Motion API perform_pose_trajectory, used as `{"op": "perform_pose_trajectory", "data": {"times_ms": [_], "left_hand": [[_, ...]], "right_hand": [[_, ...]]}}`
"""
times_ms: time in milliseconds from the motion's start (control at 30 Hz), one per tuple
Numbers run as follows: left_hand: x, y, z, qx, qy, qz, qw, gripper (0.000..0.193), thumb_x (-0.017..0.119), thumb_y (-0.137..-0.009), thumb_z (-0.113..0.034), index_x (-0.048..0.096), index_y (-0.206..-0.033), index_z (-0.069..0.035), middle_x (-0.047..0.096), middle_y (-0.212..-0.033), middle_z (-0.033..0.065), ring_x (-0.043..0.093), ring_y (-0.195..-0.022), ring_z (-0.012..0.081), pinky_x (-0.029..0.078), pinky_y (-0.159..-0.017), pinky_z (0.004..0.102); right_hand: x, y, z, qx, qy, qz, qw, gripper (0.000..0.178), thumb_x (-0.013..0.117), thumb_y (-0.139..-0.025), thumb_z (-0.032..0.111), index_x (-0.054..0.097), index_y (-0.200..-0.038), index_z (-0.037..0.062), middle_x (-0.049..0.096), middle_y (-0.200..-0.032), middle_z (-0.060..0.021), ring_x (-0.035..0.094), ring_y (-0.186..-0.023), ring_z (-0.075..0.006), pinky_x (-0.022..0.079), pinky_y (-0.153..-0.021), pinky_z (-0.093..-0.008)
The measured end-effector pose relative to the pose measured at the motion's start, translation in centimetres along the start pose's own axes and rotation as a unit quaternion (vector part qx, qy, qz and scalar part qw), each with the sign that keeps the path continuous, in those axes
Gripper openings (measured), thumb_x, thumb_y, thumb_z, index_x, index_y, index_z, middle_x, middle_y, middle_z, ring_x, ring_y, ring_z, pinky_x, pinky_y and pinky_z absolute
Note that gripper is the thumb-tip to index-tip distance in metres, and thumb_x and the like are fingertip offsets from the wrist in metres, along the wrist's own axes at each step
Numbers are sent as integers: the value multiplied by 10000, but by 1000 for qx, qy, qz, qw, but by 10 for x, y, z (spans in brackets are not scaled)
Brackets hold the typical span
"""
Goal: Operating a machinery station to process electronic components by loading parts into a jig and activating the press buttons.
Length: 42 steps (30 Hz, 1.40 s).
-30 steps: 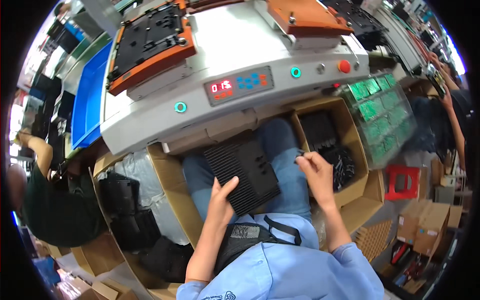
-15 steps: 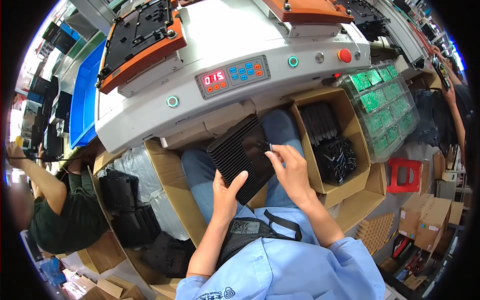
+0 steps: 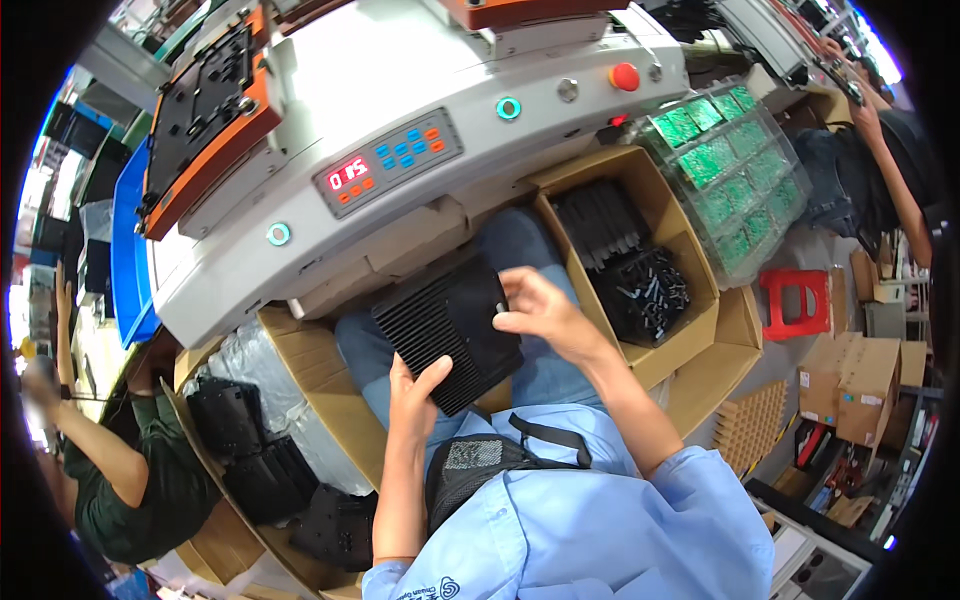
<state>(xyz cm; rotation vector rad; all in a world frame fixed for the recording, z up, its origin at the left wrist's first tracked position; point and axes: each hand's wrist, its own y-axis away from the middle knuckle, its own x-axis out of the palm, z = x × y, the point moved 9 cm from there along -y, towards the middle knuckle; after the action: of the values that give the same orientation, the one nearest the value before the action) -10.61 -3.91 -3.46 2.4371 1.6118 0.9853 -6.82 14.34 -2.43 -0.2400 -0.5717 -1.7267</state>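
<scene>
A black ribbed panel [image 3: 463,330], like a finned housing cover, lies tilted above my lap. My left hand [image 3: 414,392] grips its lower left edge, thumb on top of the fins and fingers beneath. At the panel's right edge, over its smooth part, my right hand [image 3: 543,314] is closed in a pinch. Something small and pale shows at the fingertips, too small to name. To the right stands a cardboard box [image 3: 697,325] holding black strips [image 3: 600,222] and a heap of small black parts [image 3: 652,298].
A white machine [image 3: 235,260] with buttons and orange-edged fixtures [image 3: 225,150] spans the front. Left of me, an open carton [image 3: 318,375] holds black housings. Clear trays of green circuit boards [image 3: 735,165] and a red stool [image 3: 797,303] are at right. Other people work on both sides.
My view has turned, shifting the machine leftward. The panel lies flatter to my view, and my right hand has come up to its right edge. My left hand keeps its grip.
</scene>
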Motion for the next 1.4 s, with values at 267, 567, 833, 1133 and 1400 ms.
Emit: {"op": "perform_pose_trajectory", "data": {"times_ms": [267,567,833,1133,1400], "left_hand": [[-18,2,29,-83,115,-19,990,453,574,-859,-49,431,-1289,-31,575,-1167,114,593,-1048,225,496,-926,366],[-60,8,14,-30,131,-67,989,480,569,-875,-60,415,-1329,-50,572,-1186,111,586,-1075,224,499,-933,363],[-66,19,29,-51,121,-87,987,486,575,-864,-57,410,-1320,-36,573,-1174,118,591,-1059,219,503,-922,353],[-56,21,28,-53,129,-88,986,410,581,-872,-75,460,-1262,-35,596,-1132,112,618,-1006,218,528,-880,348],[-58,22,32,-64,131,-94,985,441,570,-868,-54,445,-1290,-35,585,-1140,112,611,-1013,216,524,-887,344]], "right_hand": [[-28,-2,9,0,189,12,982,312,684,-849,166,575,-1101,18,610,-983,-51,586,-898,-115,478,-798,-268],[-299,-36,80,39,648,-310,694,208,691,-782,176,646,-918,24,676,-897,-176,656,-885,-323,512,-776,-402],[-311,-50,65,5,655,-232,719,403,699,-793,265,596,-1106,33,664,-996,-196,645,-933,-324,507,-791,-388],[-331,-50,33,292,390,-207,849,682,654,-857,450,425,-1361,53,481,-1341,-98,455,-1201,-219,367,-992,-377],[-260,-35,61,250,272,-189,910,750,767,-752,431,477,-1290,-3,524,-1256,-96,500,-1069,-196,401,-893,-303]]}}
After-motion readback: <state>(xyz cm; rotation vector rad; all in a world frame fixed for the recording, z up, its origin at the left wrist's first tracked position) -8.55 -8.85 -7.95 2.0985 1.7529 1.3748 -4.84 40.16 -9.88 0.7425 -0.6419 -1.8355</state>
